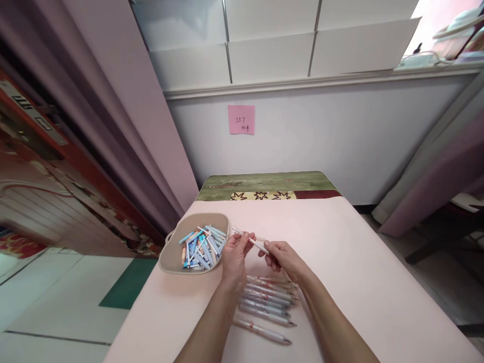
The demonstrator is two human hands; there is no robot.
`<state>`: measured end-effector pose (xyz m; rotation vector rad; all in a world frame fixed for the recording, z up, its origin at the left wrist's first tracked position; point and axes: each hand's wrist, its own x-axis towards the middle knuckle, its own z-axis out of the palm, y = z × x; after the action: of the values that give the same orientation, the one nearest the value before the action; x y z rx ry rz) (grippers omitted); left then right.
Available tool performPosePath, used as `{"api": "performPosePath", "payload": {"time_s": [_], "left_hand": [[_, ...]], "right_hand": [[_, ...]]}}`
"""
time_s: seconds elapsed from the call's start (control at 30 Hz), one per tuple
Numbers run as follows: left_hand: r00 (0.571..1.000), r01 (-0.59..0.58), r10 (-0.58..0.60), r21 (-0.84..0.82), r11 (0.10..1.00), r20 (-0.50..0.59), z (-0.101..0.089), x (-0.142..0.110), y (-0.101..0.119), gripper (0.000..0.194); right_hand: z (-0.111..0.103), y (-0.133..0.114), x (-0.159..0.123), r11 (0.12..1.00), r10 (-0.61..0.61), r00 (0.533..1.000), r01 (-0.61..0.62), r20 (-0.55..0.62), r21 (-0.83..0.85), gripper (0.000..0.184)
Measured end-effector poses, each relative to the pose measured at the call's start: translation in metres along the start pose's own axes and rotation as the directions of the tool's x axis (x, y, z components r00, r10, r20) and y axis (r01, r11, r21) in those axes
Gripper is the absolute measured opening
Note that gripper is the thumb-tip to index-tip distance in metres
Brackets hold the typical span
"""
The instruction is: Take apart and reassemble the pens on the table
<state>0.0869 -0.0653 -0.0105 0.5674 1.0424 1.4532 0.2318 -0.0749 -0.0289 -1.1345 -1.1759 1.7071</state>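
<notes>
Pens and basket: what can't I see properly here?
All in the head view:
- Middle of the held pen: behind the left hand.
- Its right end: behind the right hand.
- Basket bottom: under the sticks.
- Small patterns on the other pens: blurred.

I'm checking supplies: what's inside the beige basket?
Blue, white and tan pen-like pieces lie jumbled in the basket. Whatever lies beneath the upper ones is hidden.
</notes>
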Motion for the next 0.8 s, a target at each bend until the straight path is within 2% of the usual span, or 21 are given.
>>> {"api": "performPosePath", "payload": {"time_s": [0.1, 0.23, 0.3, 0.37, 0.43, 0.47, 0.53, 0.6, 0.7, 0.8], "left_hand": [[1.0, 0.0, 0.0, -0.009, 1.0, -0.009, 0.001, 0.001, 0.001, 0.03], [0.997, -0.058, 0.059, 0.021, 0.998, -0.048, 0.001, 0.005, 0.007, 0.031], [0.983, -0.166, 0.172, 0.085, 0.982, -0.062, 0.0, 0.005, 0.013, 0.029], [0.943, -0.311, 0.331, 0.246, 0.918, -0.042, -0.003, 0.003, 0.021, 0.025], [0.897, -0.411, 0.438, 0.492, 0.768, 0.065, -0.007, -0.002, 0.026, 0.02], [0.883, -0.436, 0.446, 0.608, 0.663, 0.147, -0.008, -0.005, 0.027, 0.02], [0.883, -0.449, 0.358, 0.768, 0.458, 0.303, -0.011, -0.01, 0.025, 0.02], [0.899, -0.434, 0.203, 0.845, 0.312, 0.387, -0.013, -0.013, 0.017, 0.019], [0.915, -0.402, 0.043, 0.905, 0.141, 0.4, -0.017, -0.013, 0.005, 0.011], [0.926, -0.375, 0.038, 0.927, 0.001, 0.375, -0.022, -0.01, 0.0, 0.018]], "right_hand": [[0.001, 0.001, 0.001, 0.998, -0.047, 0.998, 0.048, -0.028, 0.027, 0.042], [-0.008, 0.001, 0.0, 0.996, -0.064, 0.996, 0.068, -0.067, 0.057, 0.043], [-0.017, 0.002, 0.0, 0.998, -0.044, 0.996, 0.047, -0.074, 0.031, 0.041], [-0.028, 0.004, 0.001, 1.0, -0.03, 0.995, 0.03, -0.094, 0.0, 0.041], [-0.036, 0.006, 0.002, 0.999, -0.026, 0.994, 0.023, -0.106, -0.031, 0.04], [-0.038, 0.006, 0.003, 0.999, -0.029, 0.994, 0.025, -0.107, -0.042, 0.04], [-0.036, 0.007, 0.003, 0.998, -0.041, 0.993, 0.036, -0.115, -0.041, 0.04], [-0.028, 0.007, 0.003, 0.998, -0.058, 0.99, 0.056, -0.127, -0.022, 0.04], [-0.019, 0.007, 0.004, 0.997, -0.071, 0.988, 0.073, -0.136, 0.009, 0.041], [-0.022, 0.01, 0.008, 0.995, -0.1, 0.96, 0.094, -0.261, -0.035, 0.04]]}}
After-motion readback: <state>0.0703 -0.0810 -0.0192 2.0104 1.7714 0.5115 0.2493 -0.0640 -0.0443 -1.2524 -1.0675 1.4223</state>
